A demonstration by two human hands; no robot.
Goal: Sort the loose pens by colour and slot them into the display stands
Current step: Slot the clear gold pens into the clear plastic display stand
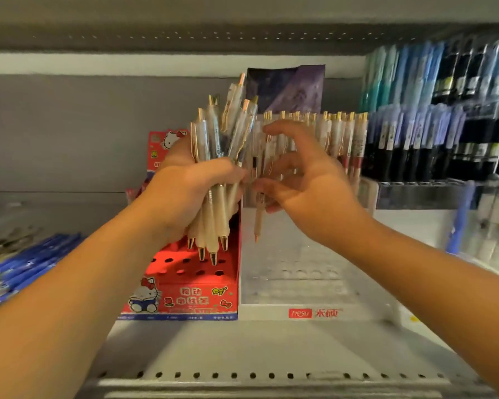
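- Two hands are working at a shop shelf: the left hand (190,188) is gripping a bundle of pens (228,131) in a closed fist, tips pointing down and caps fanning out above.
- The right hand (308,191) is pinching a single pen (258,223) between the thumb and a lower finger, its other fingers spreading loosely. The pen is hanging tip-down just beside the bundle.
- The pens are showing cream barrels, clear upper halves, and gold-coloured tips and clips. All are looking alike in colour, though blur is hiding finer marks.
- Below the single pen, the clear stand (314,298) is offering open holes at its front, with a row of matching pens (337,131) standing at its back. The bundle is hovering over the red stand (185,298) alongside.
- Further out, blue pens (26,263) are lying loose on the shelf (257,352) at the left.
- Risks, as a judgement: the light pinch may be letting the pen tilt and miss its hole. The splaying bundle could be shedding pens into the red stand, mixing the colours. A reaching wrist could be knocking the back row.
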